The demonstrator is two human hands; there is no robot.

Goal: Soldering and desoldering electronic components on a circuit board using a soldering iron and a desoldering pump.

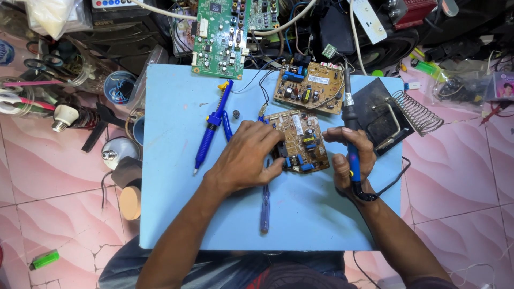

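The tan circuit board (301, 142), judged light, stiff and fragile, is pinned flat by the left hand (247, 155), best gripped by its edges; the soldering iron (350, 142) is clasped in the closed right hand (350, 160).

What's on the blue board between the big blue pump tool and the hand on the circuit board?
In the head view, a small dark knob lies between the blue pump tool and the left hand.

Bare forearms, no sleeves or rings — dark clothing below.
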